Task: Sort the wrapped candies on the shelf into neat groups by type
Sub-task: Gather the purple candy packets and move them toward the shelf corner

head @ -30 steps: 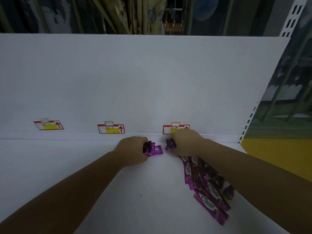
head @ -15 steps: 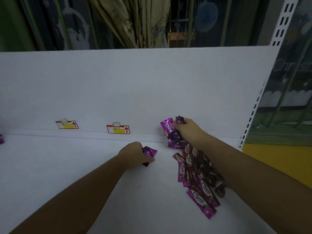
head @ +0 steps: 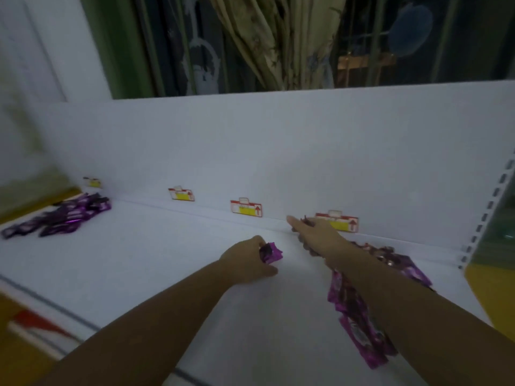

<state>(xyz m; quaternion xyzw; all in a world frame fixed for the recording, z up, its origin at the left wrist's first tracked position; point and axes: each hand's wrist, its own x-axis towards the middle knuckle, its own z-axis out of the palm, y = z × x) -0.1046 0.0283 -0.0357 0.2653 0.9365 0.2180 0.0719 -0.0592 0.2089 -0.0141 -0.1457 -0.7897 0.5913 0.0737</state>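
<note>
On the white shelf my left hand grips a small purple wrapped candy just above the surface, near the middle. My right hand is close to the back panel, one finger stretched to the left. Dark candy wrappers show under its palm and at its knuckles, so it seems to hold a few. Below my right forearm lies a loose pile of purple wrapped candies. A second group of purple candies lies at the far left of the shelf.
Red and yellow price tags line the foot of the white back panel. A perforated upright bounds the shelf on the right. The shelf's front edge runs along the lower left.
The view has swung left, bringing the far-left candy group into sight. My right hand has dropped from its raised position and reached left with its candies. My left hand keeps its candy.
</note>
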